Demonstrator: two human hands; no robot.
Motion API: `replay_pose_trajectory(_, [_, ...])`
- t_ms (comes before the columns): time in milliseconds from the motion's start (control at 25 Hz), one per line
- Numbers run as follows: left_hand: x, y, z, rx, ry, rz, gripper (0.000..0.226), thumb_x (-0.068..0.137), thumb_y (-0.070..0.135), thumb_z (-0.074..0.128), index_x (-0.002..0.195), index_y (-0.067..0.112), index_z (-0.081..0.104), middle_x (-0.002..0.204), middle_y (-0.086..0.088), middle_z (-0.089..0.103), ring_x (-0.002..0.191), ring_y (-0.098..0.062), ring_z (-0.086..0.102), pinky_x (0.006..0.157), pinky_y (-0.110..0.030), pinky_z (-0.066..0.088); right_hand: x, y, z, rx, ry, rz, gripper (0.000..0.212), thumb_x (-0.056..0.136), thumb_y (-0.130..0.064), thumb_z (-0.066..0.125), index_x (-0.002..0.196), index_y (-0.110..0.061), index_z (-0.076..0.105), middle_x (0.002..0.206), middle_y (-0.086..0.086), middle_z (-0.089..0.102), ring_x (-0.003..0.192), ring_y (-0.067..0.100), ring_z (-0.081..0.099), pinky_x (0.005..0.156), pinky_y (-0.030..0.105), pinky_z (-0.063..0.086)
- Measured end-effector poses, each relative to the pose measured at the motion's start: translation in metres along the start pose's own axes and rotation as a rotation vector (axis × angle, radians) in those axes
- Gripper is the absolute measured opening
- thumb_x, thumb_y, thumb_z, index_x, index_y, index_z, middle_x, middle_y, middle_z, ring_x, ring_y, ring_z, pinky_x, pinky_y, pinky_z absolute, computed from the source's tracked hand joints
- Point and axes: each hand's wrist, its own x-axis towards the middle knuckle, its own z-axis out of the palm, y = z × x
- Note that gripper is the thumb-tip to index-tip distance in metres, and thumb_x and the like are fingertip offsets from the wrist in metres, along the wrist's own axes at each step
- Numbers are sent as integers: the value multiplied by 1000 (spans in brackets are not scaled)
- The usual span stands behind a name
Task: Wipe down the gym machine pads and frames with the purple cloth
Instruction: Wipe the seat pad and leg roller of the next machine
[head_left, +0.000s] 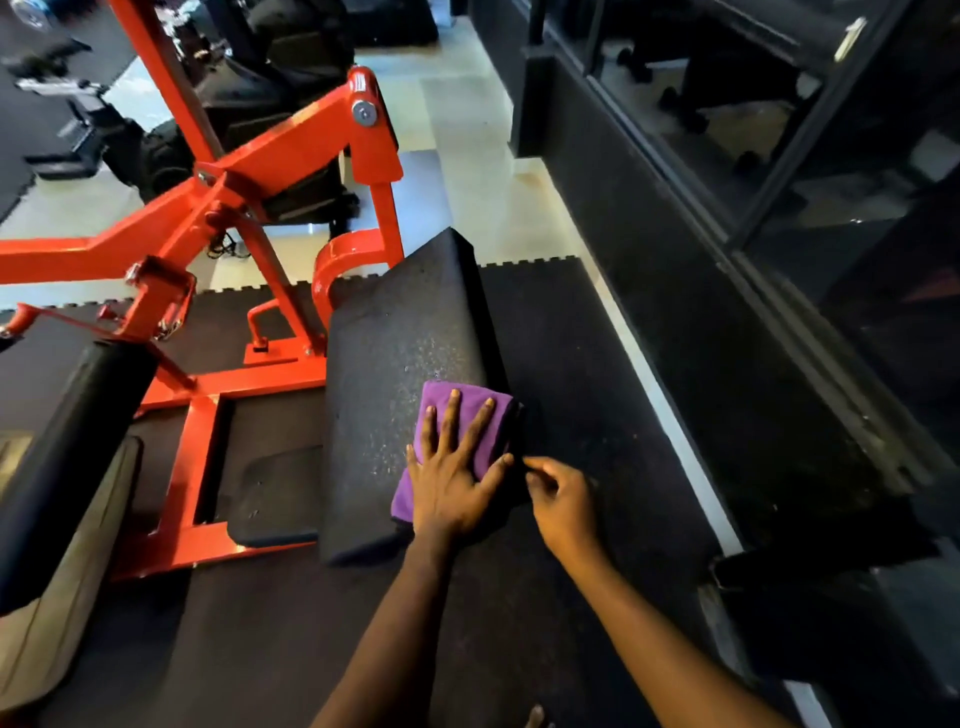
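Your cloth (503, 423) lies on the near right corner of the sloped pad (395, 364), with your left hand (452, 483) flat on top of it. Your right hand (563, 501) sits just right of it, beside the pad's edge, over the floor mat (571, 364). The machine frame (371, 140) stands left of and behind the pad. 1 roller pad (67, 441) lies at your near left, and the glass wall (727, 156) runs along your right.
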Motion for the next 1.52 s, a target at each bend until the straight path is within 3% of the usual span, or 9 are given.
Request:
replay_pose_trajectory(80, [-12,13,10,-6,92,-93,72,85,71,31,153,48,24,167,9,8,154,-23,2,120,-52,19,2,3,0,16,22,-38,21,87,2,70,104,-7,78,99,7,77,87,11,70,77,3,46])
replay_pose_trajectory(200, [-5,13,19,-6,46,-168,71,86,68,23,154,49,16,167,10,3,154,-19,-1,124,-43,9,8,6,-2,31,38,-96,19,86,1,71,100,-10,79,95,3,77,81,5,68,76,11,52])
replay_pose_trajectory(320, [49,-13,18,-25,-6,-150,63,94,62,15,155,49,9,167,7,3,154,-18,-4,123,-49,11,6,10,2,17,77,-171,22,85,2,71,100,-12,79,94,0,77,80,3,68,74,5,48])
replay_pose_trajectory(520, [45,-14,19,-26,63,-129,64,96,57,17,157,43,5,167,6,5,154,-16,-7,125,-42,5,3,7,20,86,58,-230,37,97,-15,53,131,-5,65,134,-2,60,124,-1,52,101,3,35])
replay_pose_trajectory(680, [-11,10,16,-76,51,-195,74,92,72,27,156,46,-1,167,9,-7,152,-14,-17,125,-35,-3,2,9,30,127,-49,-84,48,97,-31,45,141,-15,57,141,-7,54,127,-8,44,101,0,30])
replay_pose_trajectory(960, [81,11,1,-138,-41,-258,66,95,62,36,153,54,5,167,10,-7,153,-28,-7,121,-57,11,7,17,35,153,-22,-99,51,97,-33,43,140,-10,56,142,-9,50,132,-4,45,112,17,36])
replay_pose_trajectory(1240, [4,9,12,-85,-3,-128,65,90,56,25,153,54,11,166,14,-4,152,-13,-16,124,-49,5,14,19,28,149,-82,-69,43,95,-23,51,137,-18,61,136,-12,57,129,3,53,108,20,41])
replay_pose_trajectory(1400, [59,6,7,-114,-30,-166,60,91,54,33,148,60,18,167,13,-1,154,-20,-7,123,-50,12,13,16,29,159,-48,-105,43,94,-22,51,135,-14,63,139,-2,60,129,-2,51,107,12,38])
replay_pose_trajectory(1520, [119,-9,-1,-116,-27,-131,57,95,48,36,149,58,19,167,8,-2,154,-25,-6,122,-54,12,16,15,26,154,-45,-117,36,100,-17,55,135,-15,63,140,-3,60,131,2,53,110,24,43])
